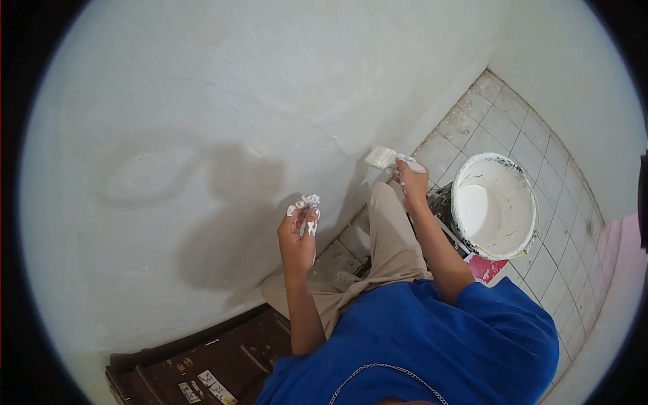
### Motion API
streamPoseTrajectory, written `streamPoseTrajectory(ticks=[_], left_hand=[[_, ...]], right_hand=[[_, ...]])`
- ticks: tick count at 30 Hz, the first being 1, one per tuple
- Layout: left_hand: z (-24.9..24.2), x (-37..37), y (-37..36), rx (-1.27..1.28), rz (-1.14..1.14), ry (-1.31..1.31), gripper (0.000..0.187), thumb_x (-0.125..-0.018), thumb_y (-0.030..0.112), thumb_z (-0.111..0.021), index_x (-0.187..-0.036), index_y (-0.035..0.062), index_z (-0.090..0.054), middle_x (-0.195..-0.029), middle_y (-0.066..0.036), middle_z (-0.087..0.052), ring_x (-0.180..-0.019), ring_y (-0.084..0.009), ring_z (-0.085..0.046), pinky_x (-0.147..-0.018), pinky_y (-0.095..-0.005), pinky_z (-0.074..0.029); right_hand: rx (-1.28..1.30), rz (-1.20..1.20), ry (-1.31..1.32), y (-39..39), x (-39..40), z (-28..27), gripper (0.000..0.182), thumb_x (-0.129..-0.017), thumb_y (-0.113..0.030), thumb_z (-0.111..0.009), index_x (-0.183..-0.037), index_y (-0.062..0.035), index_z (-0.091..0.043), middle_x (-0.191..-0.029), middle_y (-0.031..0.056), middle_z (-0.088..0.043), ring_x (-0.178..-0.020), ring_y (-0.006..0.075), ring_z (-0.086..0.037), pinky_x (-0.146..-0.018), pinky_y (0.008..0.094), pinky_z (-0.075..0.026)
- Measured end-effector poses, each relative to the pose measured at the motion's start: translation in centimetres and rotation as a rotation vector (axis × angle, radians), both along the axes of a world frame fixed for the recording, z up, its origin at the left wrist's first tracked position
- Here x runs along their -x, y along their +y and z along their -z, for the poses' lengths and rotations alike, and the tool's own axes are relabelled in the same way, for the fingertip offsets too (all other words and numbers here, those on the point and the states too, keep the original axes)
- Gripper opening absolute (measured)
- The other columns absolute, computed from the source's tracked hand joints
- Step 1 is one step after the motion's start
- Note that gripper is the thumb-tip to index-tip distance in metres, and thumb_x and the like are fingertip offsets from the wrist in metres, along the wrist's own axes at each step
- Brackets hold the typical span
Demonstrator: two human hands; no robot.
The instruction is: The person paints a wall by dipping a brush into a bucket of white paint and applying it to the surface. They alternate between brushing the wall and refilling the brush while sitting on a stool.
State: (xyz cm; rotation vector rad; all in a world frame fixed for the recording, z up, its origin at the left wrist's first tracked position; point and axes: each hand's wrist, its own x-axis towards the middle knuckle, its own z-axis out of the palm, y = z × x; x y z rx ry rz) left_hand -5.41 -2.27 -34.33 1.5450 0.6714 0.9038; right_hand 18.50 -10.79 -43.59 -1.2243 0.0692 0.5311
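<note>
My right hand (413, 179) grips a paintbrush (382, 158), its pale bristles pointing left, close to the wall. White paint smears cover the fingers of that hand. My left hand (298, 233) is raised in front of the wall, its fingers curled and pinched together. Thick white paint coats its fingertips, and whatever they may hold is hidden in it. Right of my right arm stands a bucket (511, 196) with white paint (476, 209) inside and dark smudges round its rim.
A pale wall (223, 88) with my shadow on it fills the left and top. Dirty floor tiles (553, 229) run along the right. A red object (484, 268) lies beside the bucket. Brown furniture (155, 361) with stickers stands at lower left.
</note>
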Motion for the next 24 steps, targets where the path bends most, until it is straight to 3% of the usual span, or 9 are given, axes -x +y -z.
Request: streamPoseTrajectory(ticks=[3, 6, 10, 13, 18, 21, 24], left_hand=[[0.2, 0.0, 0.3, 0.016, 0.003, -0.03, 0.022, -0.09, 0.006, -0.058, -0.11, -0.0021, -0.059, -0.099, -0.007, -0.063, -0.091, -0.013, -0.058, -0.085, -0.0269, -0.045], [-0.3, 0.0, -0.2, 0.028, -0.006, -0.03, 0.022, -0.09, 0.007, -0.058, -0.11, -0.0024, -0.059, -0.099, -0.007, -0.063, -0.091, -0.0128, -0.057, -0.085, -0.0269, -0.045], [0.2, 0.1, 0.2, -0.004, -0.004, -0.031, 0.022, -0.09, 0.008, -0.058, -0.109, -0.0026, -0.059, -0.099, -0.007, -0.063, -0.091, -0.0124, -0.057, -0.085, -0.0269, -0.045], [-0.8, -0.2, -0.3, 0.029, -0.028, 0.008, 0.022, -0.089, 0.007, -0.058, -0.109, -0.0029, -0.059, -0.097, -0.007, -0.064, -0.09, -0.0124, -0.058, -0.084, -0.0272, -0.045], [-0.4, 0.5, -0.2, -0.022, -0.037, -0.012, 0.019, -0.089, 0.005, -0.058, -0.107, -0.0025, -0.059, -0.096, -0.007, -0.064, -0.09, -0.0126, -0.059, -0.084, -0.0277, -0.046], [-0.4, 0.1, 0.0, -0.016, -0.058, -0.005, 0.019, -0.089, 0.005, -0.058, -0.106, -0.0018, -0.059, -0.097, -0.007, -0.065, -0.09, -0.0132, -0.06, -0.082, -0.0275, -0.047], [-0.9, 0.0, -0.4, -0.024, -0.074, -0.014, 0.018, -0.089, 0.006, -0.058, -0.106, -0.0017, -0.06, -0.097, -0.007, -0.065, -0.089, -0.013, -0.06, -0.082, -0.0274, -0.047]], right_hand=[[-0.153, 0.135, -0.082, 1.9, -2.2, -1.2, 0.02, -0.083, -0.01, -0.067, -0.099, 0.001, -0.062, -0.095, 0.0086, -0.064, -0.083, 0.0203, -0.064, -0.072, 0.0357, -0.056], [-0.406, 0.089, -0.25, 1.6, -2.0, -13.9, 0.021, -0.084, -0.009, -0.064, -0.101, 0.0027, -0.06, -0.098, 0.0105, -0.062, -0.083, 0.0205, -0.064, -0.072, 0.0354, -0.056], [-0.624, 0.042, -0.328, 0.0, -1.0, -22.5, 0.021, -0.084, -0.008, -0.063, -0.103, 0.0003, -0.059, -0.099, 0.0095, -0.062, -0.086, 0.0204, -0.063, -0.074, 0.0356, -0.054], [-0.564, 0.057, -0.205, 1.7, -0.6, -16.3, 0.019, -0.084, -0.011, -0.065, -0.101, -0.0025, -0.061, -0.099, 0.0068, -0.062, -0.084, 0.0187, -0.062, -0.071, 0.0352, -0.053], [0.109, -0.041, -0.116, -1.4, 0.1, -0.2, 0.018, -0.082, -0.013, -0.066, -0.095, -0.0012, -0.063, -0.085, 0.0068, -0.063, -0.076, 0.0166, -0.062, -0.063, 0.0332, -0.055], [-0.015, -0.095, -0.026, -1.3, 1.7, -4.1, 0.016, -0.084, -0.012, -0.064, -0.095, -0.0005, -0.063, -0.087, 0.0064, -0.063, -0.077, 0.0173, -0.063, -0.063, 0.0333, -0.055], [-0.331, -0.035, -0.173, 0.1, 2.7, -13.5, 0.018, -0.086, -0.013, -0.062, -0.098, 0.0005, -0.062, -0.094, 0.0074, -0.062, -0.081, 0.0194, -0.064, -0.063, 0.0341, -0.055]])
